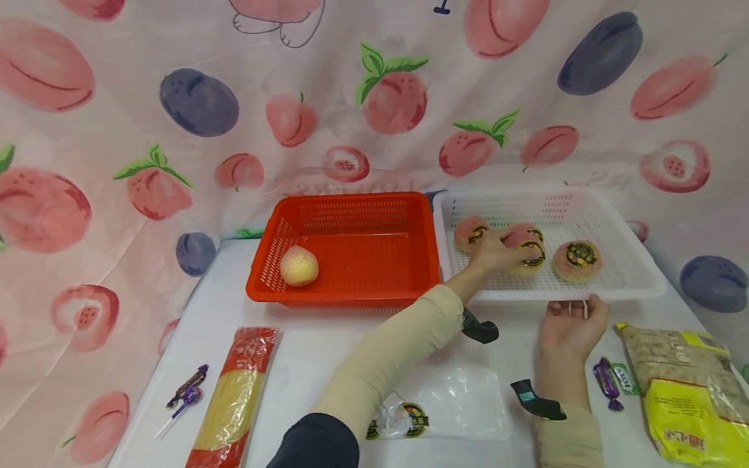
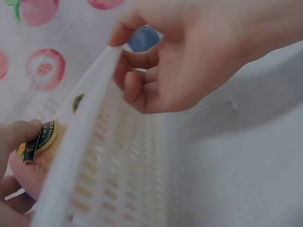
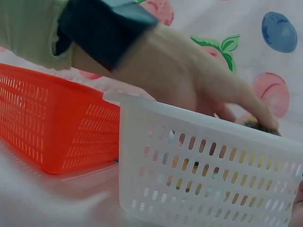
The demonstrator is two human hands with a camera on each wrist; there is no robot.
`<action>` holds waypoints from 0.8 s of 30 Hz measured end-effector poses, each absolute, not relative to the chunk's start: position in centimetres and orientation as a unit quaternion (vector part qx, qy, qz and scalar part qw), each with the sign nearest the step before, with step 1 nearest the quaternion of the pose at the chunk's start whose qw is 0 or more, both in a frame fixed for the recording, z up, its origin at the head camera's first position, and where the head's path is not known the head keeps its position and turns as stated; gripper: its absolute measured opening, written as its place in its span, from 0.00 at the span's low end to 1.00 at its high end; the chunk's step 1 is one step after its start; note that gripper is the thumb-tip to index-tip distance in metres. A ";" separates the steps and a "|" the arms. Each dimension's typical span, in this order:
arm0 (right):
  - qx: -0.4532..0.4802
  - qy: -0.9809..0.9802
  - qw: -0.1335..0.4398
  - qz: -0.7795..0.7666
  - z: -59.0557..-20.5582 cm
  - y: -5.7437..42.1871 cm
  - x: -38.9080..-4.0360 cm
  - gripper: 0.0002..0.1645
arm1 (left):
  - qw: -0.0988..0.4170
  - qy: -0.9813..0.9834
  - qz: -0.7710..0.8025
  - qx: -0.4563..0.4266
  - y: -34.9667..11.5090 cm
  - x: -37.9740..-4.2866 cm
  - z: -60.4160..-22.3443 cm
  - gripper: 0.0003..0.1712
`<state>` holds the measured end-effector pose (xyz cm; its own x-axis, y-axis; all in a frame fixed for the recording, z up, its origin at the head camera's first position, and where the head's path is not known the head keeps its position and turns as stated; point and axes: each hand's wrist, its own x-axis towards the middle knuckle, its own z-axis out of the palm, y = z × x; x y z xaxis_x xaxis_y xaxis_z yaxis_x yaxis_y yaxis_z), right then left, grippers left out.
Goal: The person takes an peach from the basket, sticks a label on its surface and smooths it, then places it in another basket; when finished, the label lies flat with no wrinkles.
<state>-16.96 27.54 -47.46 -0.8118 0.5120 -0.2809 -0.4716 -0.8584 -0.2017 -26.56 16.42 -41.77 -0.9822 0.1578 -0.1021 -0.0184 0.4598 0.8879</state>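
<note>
My left hand [image 1: 494, 252] reaches over the front rim of the white basket [image 1: 634, 286]. Its fingers grip a labelled peach [image 1: 525, 266]; in the left wrist view, thumb and fingers hold this peach [image 2: 45, 163] just behind the basket wall. Two more labelled peaches lie by that hand, one peach [image 1: 468, 233] to its left and another peach [image 1: 529, 229] partly hidden behind the held one. A further peach [image 1: 576, 261] sits to the right. My right hand [image 1: 572, 328], palm up, pinches the basket's front rim, fingers curled beneath it, as the left wrist view shows.
Left of the white basket stands a red basket [image 1: 357, 300] with one unlabelled peach [image 1: 299, 266]. Nearer lie a noodle pack [image 1: 234, 390], a lollipop [image 1: 190, 395], wrapped candies [image 1: 607, 383] and a clear plastic bag [image 1: 462, 403]. A yellow-and-brown food bag [image 1: 690, 390] is at the right.
</note>
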 end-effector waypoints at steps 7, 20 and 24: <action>-0.163 -0.070 0.263 0.948 -47.4 27.1 -16.7 0.22 | 0.075 0.887 0.456 -0.018 18.3 -26.0 -42.5 0.35; -0.149 -0.072 0.260 0.951 -47.3 27.3 -16.6 0.24 | 0.148 0.835 0.530 -0.013 19.6 -26.3 -43.3 0.28; -0.146 -0.077 0.257 0.952 -47.3 27.3 -16.6 0.26 | 0.198 0.828 0.525 0.003 19.8 -26.6 -43.6 0.28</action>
